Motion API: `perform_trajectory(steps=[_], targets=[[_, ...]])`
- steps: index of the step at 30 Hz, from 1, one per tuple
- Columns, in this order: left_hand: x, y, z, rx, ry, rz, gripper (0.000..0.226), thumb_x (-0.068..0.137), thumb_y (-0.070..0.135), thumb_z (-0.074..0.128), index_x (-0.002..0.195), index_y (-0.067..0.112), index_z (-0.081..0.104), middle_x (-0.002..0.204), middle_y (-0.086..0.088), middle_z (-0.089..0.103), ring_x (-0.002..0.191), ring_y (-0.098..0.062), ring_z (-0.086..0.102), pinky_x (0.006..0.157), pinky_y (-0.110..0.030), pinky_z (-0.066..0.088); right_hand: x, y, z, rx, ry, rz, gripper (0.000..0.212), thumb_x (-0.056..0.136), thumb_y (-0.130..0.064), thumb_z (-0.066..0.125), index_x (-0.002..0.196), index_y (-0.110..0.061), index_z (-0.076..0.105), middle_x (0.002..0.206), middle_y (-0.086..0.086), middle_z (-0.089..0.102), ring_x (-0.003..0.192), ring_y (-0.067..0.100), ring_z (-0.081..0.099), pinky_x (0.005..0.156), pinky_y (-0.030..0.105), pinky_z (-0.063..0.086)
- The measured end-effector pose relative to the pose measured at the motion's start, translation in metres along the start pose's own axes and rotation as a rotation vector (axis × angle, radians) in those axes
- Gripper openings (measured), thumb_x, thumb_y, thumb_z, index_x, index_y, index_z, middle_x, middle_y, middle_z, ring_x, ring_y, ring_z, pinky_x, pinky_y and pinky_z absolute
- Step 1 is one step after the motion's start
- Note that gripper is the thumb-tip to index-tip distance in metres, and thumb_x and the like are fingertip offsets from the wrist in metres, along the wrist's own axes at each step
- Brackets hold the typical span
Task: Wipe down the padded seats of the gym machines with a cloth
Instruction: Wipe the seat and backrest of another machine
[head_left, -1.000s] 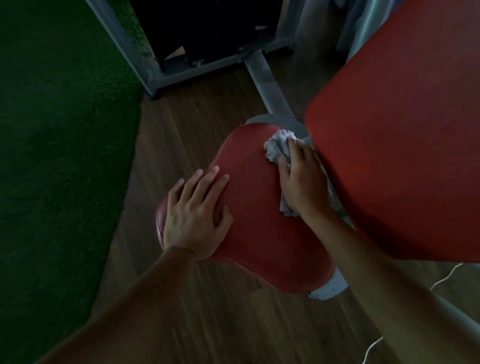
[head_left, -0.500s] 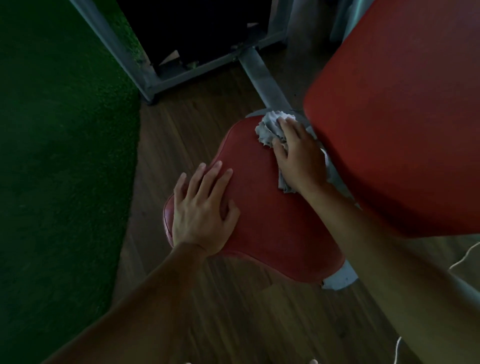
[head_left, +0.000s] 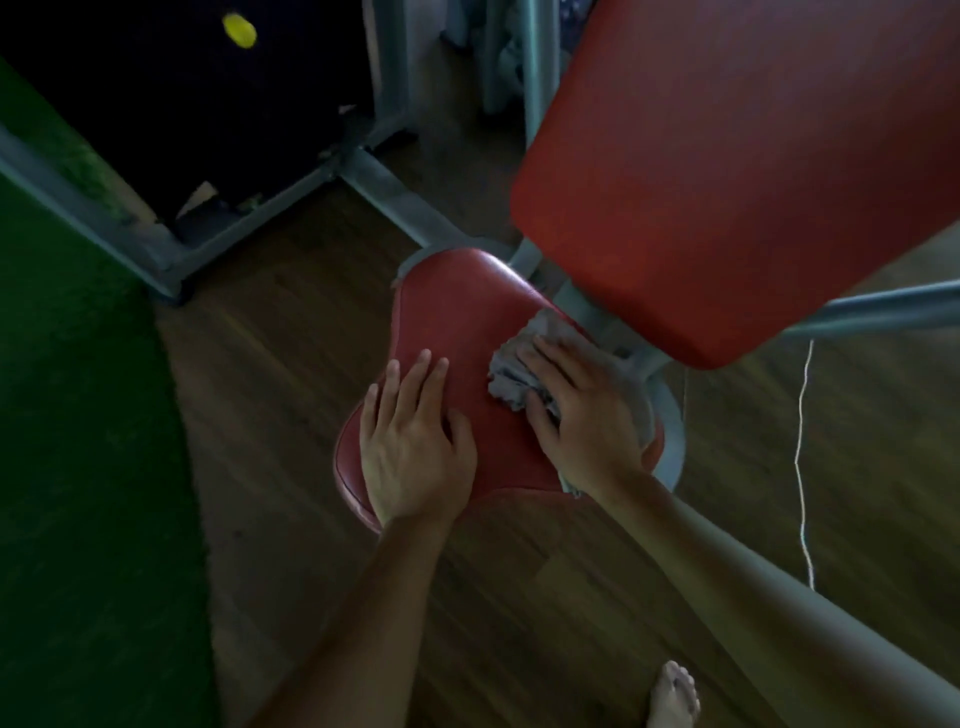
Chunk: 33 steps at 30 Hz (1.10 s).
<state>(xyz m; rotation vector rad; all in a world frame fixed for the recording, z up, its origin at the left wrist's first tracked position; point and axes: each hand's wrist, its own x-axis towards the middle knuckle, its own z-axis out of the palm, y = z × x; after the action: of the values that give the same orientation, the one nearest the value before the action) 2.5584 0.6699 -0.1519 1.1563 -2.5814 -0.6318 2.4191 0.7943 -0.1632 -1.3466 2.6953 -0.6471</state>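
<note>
Right hand (head_left: 582, 421) on cloth (head_left: 511, 371) (atop red seat (head_left: 457, 312))

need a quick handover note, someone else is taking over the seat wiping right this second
Left hand: flat on the red seat near its left edge, fingers straight, holding nothing.
Right hand: pressing the grey cloth onto the seat's right side. No closed grip; fingers lie flat over it.
Done: wiping is under way on this seat. How much is clean cannot be told.
Left: finish the seat, including the patch under the left hand, then probably the red back pad above it.
</note>
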Motion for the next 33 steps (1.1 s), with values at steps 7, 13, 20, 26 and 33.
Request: perform_trajectory(steps=[7,13,20,26,33], targets=[[0.001,-0.008,0.009,0.084,-0.057,0.054,0.051,0.099,0.034,0.038,0.147,0.022,0.049,0.157,0.001,0.043,0.149,-0.025,0.034,0.120,-0.044,0.024,0.000,-0.003,0.010,0.039,0.105,0.084,0.045,0.097,-0.038,0.052,0.138,-0.021,0.061,0.145,-0.002,0.057,0.136,0.014,0.050,0.106,0.032,0.048],[0.004,-0.005,0.010,0.201,-0.078,0.067,0.047,0.103,0.033,0.041,0.149,0.023,0.043,0.155,-0.001,0.042,0.139,-0.031,0.040,0.107,-0.052,0.034,0.001,-0.002,0.011,0.084,0.124,0.105,0.047,0.095,-0.042,0.049,0.136,-0.024,0.062,0.144,-0.006,0.058,0.132,0.011,0.053,0.093,0.032,0.056],[0.016,-0.010,0.003,0.290,-0.198,0.186,0.048,0.103,0.036,0.037,0.148,0.021,0.040,0.149,-0.005,0.041,0.130,-0.033,0.040,0.099,-0.053,0.034,0.001,-0.001,0.007,0.080,0.104,0.128,0.043,0.096,-0.036,0.056,0.137,-0.026,0.061,0.145,-0.008,0.057,0.135,0.013,0.051,0.100,0.029,0.049],[0.077,-0.044,-0.007,0.119,-0.472,0.462,0.058,0.097,0.060,0.026,0.138,0.021,0.040,0.147,-0.007,0.029,0.141,-0.032,0.022,0.121,-0.054,0.010,0.004,-0.016,0.016,0.008,0.166,0.219,0.043,0.095,-0.038,0.055,0.135,-0.025,0.063,0.142,-0.008,0.059,0.130,0.010,0.055,0.096,0.032,0.053],[0.115,-0.063,0.004,0.008,-0.656,0.772,0.093,0.081,0.075,0.001,0.161,0.029,-0.005,0.167,0.007,-0.020,0.149,-0.007,-0.028,0.115,-0.028,-0.026,0.008,-0.033,0.022,-0.039,0.295,0.356,0.047,0.092,-0.043,0.050,0.133,-0.025,0.066,0.139,-0.007,0.062,0.129,0.005,0.055,0.107,0.022,0.044]])
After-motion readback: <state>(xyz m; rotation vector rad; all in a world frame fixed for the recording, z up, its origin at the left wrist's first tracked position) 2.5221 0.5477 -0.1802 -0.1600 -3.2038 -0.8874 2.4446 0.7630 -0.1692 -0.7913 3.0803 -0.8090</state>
